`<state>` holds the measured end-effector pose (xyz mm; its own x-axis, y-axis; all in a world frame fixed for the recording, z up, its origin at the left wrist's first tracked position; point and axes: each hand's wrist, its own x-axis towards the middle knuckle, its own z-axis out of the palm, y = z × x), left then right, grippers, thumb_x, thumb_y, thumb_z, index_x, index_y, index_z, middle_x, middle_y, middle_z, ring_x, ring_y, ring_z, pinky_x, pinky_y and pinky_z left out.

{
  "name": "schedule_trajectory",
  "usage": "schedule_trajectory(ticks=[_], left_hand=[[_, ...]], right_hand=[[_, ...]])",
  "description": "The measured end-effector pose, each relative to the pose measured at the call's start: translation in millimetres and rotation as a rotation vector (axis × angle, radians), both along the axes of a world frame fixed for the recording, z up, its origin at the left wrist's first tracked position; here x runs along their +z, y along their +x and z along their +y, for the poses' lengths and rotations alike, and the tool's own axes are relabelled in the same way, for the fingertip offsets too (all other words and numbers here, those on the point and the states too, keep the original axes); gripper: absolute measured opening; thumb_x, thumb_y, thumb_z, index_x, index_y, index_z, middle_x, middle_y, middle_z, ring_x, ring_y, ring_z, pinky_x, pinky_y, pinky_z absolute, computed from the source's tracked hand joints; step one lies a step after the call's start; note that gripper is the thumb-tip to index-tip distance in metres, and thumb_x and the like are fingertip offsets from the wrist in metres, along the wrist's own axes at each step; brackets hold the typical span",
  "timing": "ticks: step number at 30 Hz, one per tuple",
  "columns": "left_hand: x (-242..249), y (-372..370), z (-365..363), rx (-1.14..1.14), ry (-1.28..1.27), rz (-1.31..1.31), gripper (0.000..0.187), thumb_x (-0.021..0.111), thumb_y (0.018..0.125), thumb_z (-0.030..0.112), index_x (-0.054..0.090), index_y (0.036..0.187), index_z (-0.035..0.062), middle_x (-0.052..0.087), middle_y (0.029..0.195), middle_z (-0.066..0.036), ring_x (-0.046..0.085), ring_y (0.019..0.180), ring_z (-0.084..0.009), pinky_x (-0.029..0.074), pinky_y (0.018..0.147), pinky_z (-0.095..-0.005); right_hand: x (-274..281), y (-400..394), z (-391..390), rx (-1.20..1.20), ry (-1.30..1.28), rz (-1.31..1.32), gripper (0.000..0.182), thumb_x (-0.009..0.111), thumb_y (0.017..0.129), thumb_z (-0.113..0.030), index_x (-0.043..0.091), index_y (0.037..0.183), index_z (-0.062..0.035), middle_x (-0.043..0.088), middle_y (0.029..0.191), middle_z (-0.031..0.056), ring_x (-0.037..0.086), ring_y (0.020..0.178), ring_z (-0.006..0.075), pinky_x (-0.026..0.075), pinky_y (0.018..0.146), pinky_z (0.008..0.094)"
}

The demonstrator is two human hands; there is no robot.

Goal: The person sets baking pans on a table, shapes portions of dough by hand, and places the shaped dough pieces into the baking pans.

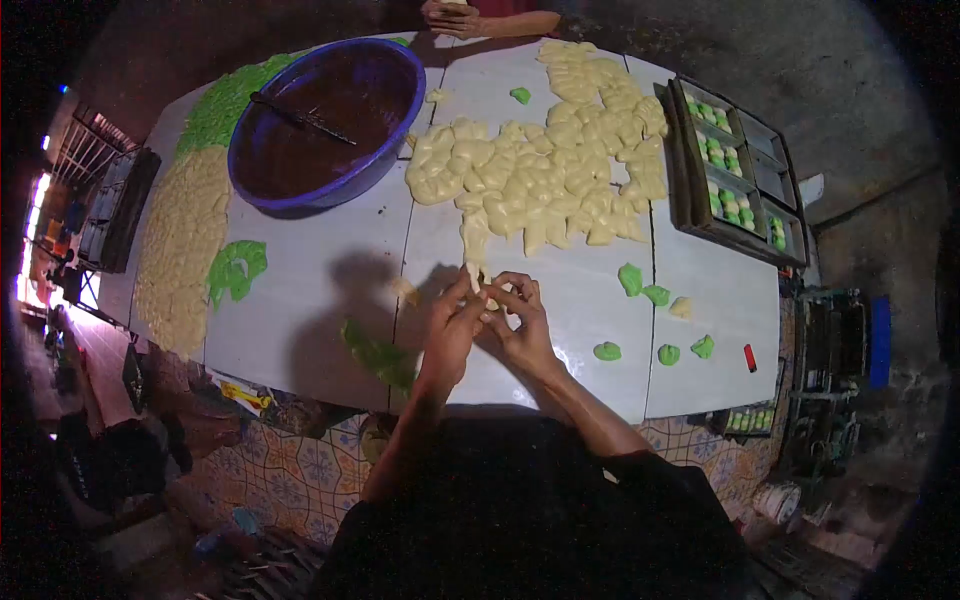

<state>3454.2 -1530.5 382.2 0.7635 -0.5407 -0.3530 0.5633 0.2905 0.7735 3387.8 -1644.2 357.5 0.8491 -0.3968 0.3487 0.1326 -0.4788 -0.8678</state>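
Near the middle of the table's front, my left hand (pixel 452 330) and my right hand (pixel 522 322) meet, fingers pinched on a soft piece of cream dough (pixel 474 274). A stretched strip leads from it up to the large lumpy sheet of cream dough (pixel 540 175). The underside of the piece is hidden by my fingers. Green dough (pixel 378 355) lies left of my left hand, partly in shadow. To the right of my right hand sit small green dough lumps (pixel 607 351) and a small cream lump (pixel 681 307).
A purple basin (pixel 400 140) of brown paste holds a long dark utensil (pixel 300 118). More cream dough (pixel 180 240) and green dough (pixel 225 105) cover the left side. A compartmented tray (pixel 690 215) with green-and-cream pieces stands right; a red object (pixel 750 357) lies below. Another person's hand (pixel 450 18) is opposite.
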Motion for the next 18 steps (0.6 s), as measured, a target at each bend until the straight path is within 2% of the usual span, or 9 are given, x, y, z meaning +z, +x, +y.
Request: schedule_trajectory(ticks=[1, 3, 6, 7, 12, 14, 15, 16, 18], left_hand=[[-7.2, -11.3, -0.5, -0.017, 0.115, -0.202, 0.033, 0.053, 0.094, 0.011, 0.052, 0.123, -0.0039, 0.057, 0.113, -0.012, 0.057, 0.103, -0.0206, 0.047, 0.088, -0.033], [-16.4, -23.0, 3.0, -0.112, 0.29, -0.597, 0.027, 0.057, 0.09, 0.001, 0.057, 0.117, -0.0057, 0.058, 0.108, -0.011, 0.057, 0.096, -0.0149, 0.049, 0.079, -0.0264], [-9.7, -48.0, 0.0, -0.129, 0.284, -0.412, 0.022, 0.058, 0.091, 0.003, 0.061, 0.111, -0.0068, 0.058, 0.107, -0.011, 0.058, 0.091, -0.0147, 0.05, 0.073, -0.0241], [-13.0, -57.8, -4.4, -0.072, 0.106, -0.349, 0.019, 0.06, 0.092, 0.007, 0.062, 0.103, -0.0078, 0.058, 0.104, -0.009, 0.058, 0.081, -0.0118, 0.049, 0.065, -0.0222], [-15.2, -80.0, -11.4, -0.149, 0.187, -0.525, 0.018, 0.062, 0.091, 0.012, 0.062, 0.094, -0.0062, 0.057, 0.098, -0.007, 0.055, 0.072, -0.0081, 0.046, 0.059, -0.02], [-12.4, -88.3, -13.5, -0.198, 0.224, -0.196, 0.021, 0.065, 0.09, 0.017, 0.063, 0.091, -0.0048, 0.058, 0.098, -0.008, 0.061, 0.08, -0.0129, 0.053, 0.065, -0.024], [-13.8, -91.8, -14.4, -0.209, 0.223, -0.195, 0.021, 0.065, 0.09, 0.017, 0.063, 0.091, -0.0048, 0.058, 0.098, -0.008, 0.061, 0.08, -0.0129, 0.053, 0.065, -0.024], [-16.8, -95.1, -15.4, -0.236, 0.287, -0.352, 0.021, 0.065, 0.09, 0.016, 0.061, 0.093, -0.004, 0.059, 0.094, -0.008, 0.061, 0.081, -0.0127, 0.053, 0.066, -0.0244], [-27.3, -102.1, -17.3, -0.291, 0.405, -0.666, 0.022, 0.067, 0.088, 0.016, 0.058, 0.097, -0.0024, 0.061, 0.087, -0.008, 0.061, 0.082, -0.0125, 0.053, 0.07, -0.0253]], right_hand=[[-1.3, -11.3, -3.9, 0.096, -0.002, 0.013, 0.03, 0.064, 0.081, -0.002, 0.066, 0.111, -0.0075, 0.058, 0.104, 0.0082, 0.047, 0.102, 0.0216, 0.04, 0.084, 0.0324], [-5.3, -28.2, -15.4, 0.126, 0.09, -0.031, 0.023, 0.064, 0.082, -0.001, 0.064, 0.105, -0.0018, 0.059, 0.102, 0.01, 0.052, 0.096, 0.0213, 0.043, 0.083, 0.0303], [-6.7, -50.7, -17.2, 0.076, 0.68, -0.078, 0.021, 0.057, 0.088, 0.002, 0.058, 0.108, -0.0023, 0.058, 0.114, 0.0141, 0.058, 0.101, 0.0183, 0.047, 0.087, 0.0296], [-2.5, -57.2, -18.7, 0.051, 0.63, -0.13, 0.019, 0.058, 0.087, 0.002, 0.059, 0.106, -0.0013, 0.057, 0.117, 0.0142, 0.058, 0.101, 0.0187, 0.046, 0.088, 0.0302], [29.1, -94.4, -14.1, 0.013, 0.022, -0.035, 0.019, 0.064, 0.086, -0.008, 0.065, 0.104, -0.0009, 0.057, 0.117, 0.0149, 0.059, 0.098, 0.0224, 0.049, 0.082, 0.0302], [17.5, -110.5, -18.5, 0.05, 0.068, 0.08, 0.024, 0.063, 0.086, -0.01, 0.064, 0.109, -0.0001, 0.058, 0.114, 0.0163, 0.059, 0.097, 0.024, 0.048, 0.081, 0.0299], [13.7, -114.9, -21.2, 0.019, 0.211, 0.197, 0.024, 0.063, 0.087, -0.012, 0.065, 0.108, 0.0005, 0.058, 0.112, 0.0151, 0.058, 0.098, 0.0225, 0.047, 0.079, 0.0293], [8.9, -119.8, -23.1, -0.014, 0.356, 0.314, 0.024, 0.063, 0.087, -0.013, 0.066, 0.107, 0.001, 0.058, 0.11, 0.0139, 0.058, 0.099, 0.0211, 0.046, 0.078, 0.0286], [-13.6, -122.9, -18.1, -0.052, 0.46, 0.179, 0.034, 0.062, 0.088, -0.016, 0.06, 0.118, 0.0001, 0.058, 0.106, 0.0099, 0.057, 0.091, 0.0163, 0.046, 0.071, 0.0285]])
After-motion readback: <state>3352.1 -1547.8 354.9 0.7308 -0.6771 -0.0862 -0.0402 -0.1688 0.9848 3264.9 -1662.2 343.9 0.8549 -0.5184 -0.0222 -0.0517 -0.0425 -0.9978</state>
